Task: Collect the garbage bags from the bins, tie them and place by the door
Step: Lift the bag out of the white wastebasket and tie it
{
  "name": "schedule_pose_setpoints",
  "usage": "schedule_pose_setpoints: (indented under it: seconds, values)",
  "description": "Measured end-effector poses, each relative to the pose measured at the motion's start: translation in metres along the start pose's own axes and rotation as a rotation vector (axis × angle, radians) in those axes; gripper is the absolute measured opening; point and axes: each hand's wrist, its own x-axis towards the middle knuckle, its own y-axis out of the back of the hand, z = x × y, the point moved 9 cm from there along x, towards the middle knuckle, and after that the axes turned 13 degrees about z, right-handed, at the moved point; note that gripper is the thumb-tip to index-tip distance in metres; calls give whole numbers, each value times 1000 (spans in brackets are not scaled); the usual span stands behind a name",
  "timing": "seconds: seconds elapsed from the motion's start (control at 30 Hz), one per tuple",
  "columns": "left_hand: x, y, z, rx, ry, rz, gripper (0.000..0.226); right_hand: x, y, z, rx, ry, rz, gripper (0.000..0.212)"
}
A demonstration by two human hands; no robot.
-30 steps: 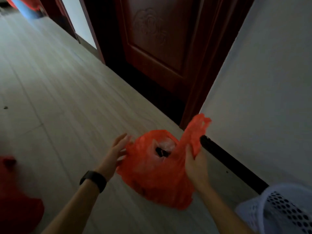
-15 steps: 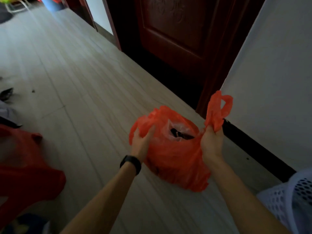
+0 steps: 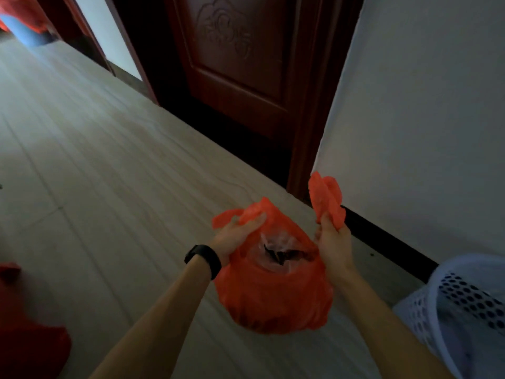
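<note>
Red plastic, thin and crumpled: the bag point(image 3: 273, 299) is held between both hands over the floor point(image 3: 109, 173), near the door point(image 3: 246, 77) and just beside the wall point(image 3: 423, 105). Whether its bottom touches the floor, I cannot tell. The left hand point(image 3: 235, 239) has its fingers curled on the left handle point(image 3: 225, 218), whose loop sticks out to the left. The right hand point(image 3: 334, 244) grips the right handle point(image 3: 326, 198) in a closed fist, and this handle stands up above the fingers. The mouth of the bag is open between the hands; clear plastic and something dark lie inside. A black band point(image 3: 203, 259) is on the left wrist. The bin point(image 3: 464, 310) stands at the right, near the right forearm. Another red bag point(image 3: 27, 337) lies at the lower left edge, well apart.
</note>
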Motion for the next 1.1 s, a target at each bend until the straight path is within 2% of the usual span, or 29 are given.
schedule_pose_setpoints:
  seconds: [0.07, 0.1, 0.23, 0.33, 0.4, 0.47, 0.53, 0.57, 0.6, 0.7, 0.8, 0.9, 0.97, 1.03, 1.1]
  values:
    - [3, -2, -1, 34, -45, -28, 54, 0, -3, 8, -21, -68, -43, 35]
    - [6, 5, -2, 44, -48, 18, 49, -1, -5, 12, -71, -95, -85, 35]
    - [14, 17, -9, -150, 34, 176, 69, -8, -13, 26, -243, -186, -279, 28]
    - [12, 12, 0, -342, 12, 199, 51, -13, -14, 24, -337, -172, -316, 32]
    - [8, 2, -2, -401, 25, 233, 29, -7, -6, 17, -213, -161, -163, 37]
    - [4, -4, -8, -380, 27, 289, 28, 2, 7, 18, 134, -264, 56, 33]
    - [-2, -7, -12, -379, 6, 301, 29, 9, 22, 28, 322, -363, 251, 31]
    - [-6, -6, -14, -388, -8, 311, 29, 12, 26, 35, 343, -413, 309, 31]
    - [-8, -4, -17, -385, -14, 317, 39, 15, 28, 42, 334, -459, 340, 30]
    - [-14, 6, -21, -363, -80, 363, 45, 22, 32, 61, 297, -527, 367, 22]
    - [-16, 17, -30, -485, 22, 508, 42, 23, 32, 53, 175, -363, 248, 25]
    - [-15, 24, -40, -684, 133, 623, 35, 2, 29, 39, 54, -62, -101, 54]
    - [-13, 24, -42, -679, 165, 673, 32, -17, 29, 40, -96, 184, -291, 60]
    - [-11, 18, -41, -602, 168, 664, 32, -32, 23, 45, -376, 433, -328, 62]
    - [-6, 12, -32, -501, 104, 650, 40, -44, 7, 34, -503, 630, -236, 60]
